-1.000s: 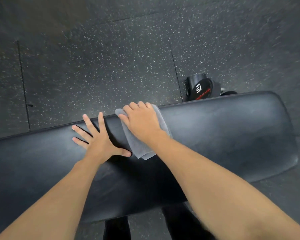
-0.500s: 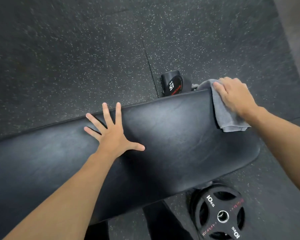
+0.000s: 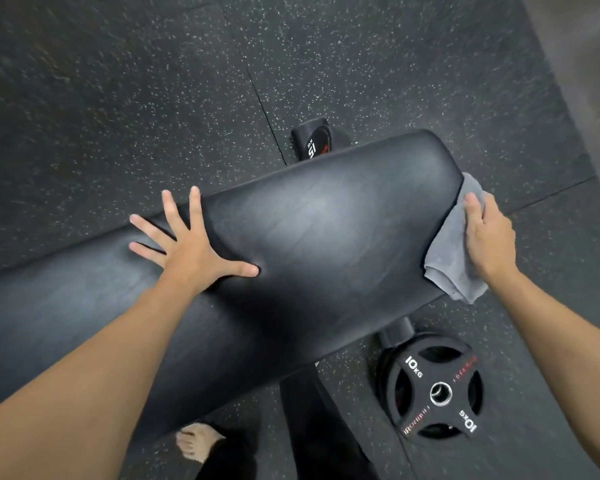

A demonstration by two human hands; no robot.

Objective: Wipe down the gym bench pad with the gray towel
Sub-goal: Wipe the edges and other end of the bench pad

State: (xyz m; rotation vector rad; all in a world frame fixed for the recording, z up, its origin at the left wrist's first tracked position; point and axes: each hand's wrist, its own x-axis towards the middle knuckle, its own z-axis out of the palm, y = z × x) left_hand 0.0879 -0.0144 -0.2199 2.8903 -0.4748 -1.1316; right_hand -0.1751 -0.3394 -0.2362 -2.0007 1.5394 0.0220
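Your right hand (image 3: 489,237) has its fingers (image 3: 473,211) flat and close together, pressing the towel (image 3: 445,268) against the rounded right end of the pad (image 3: 326,244). The palm pins the cloth rather than gripping it, and whether the thumb curls under is hidden. The towel drapes over that end edge, part on the pad's top and part hanging off toward the floor (image 3: 118,98).

Your left hand (image 3: 191,251) lies open on the pad's top, fingers spread wide, thumb pointing right, holding nothing and seemingly bracing.

The relation that matters: the pad's long axis runs left to right, tilting up toward the far right, and all of its unwiped-looking length lies to the left of your towel hand. The right hand is the one on the cloth, at the very end of the pad, so the next stroke probably has to come back leftward along that axis, toward your left hand, which sits well apart near the far edge.

Count: one towel, one pad, two hands. On the floor, one 10 kg plate (image 3: 437,393) lies flat just below the pad's right end, and one 15 kg plate (image 3: 312,140) shows partly beyond the far edge. A bare foot (image 3: 196,441) shows below the pad.
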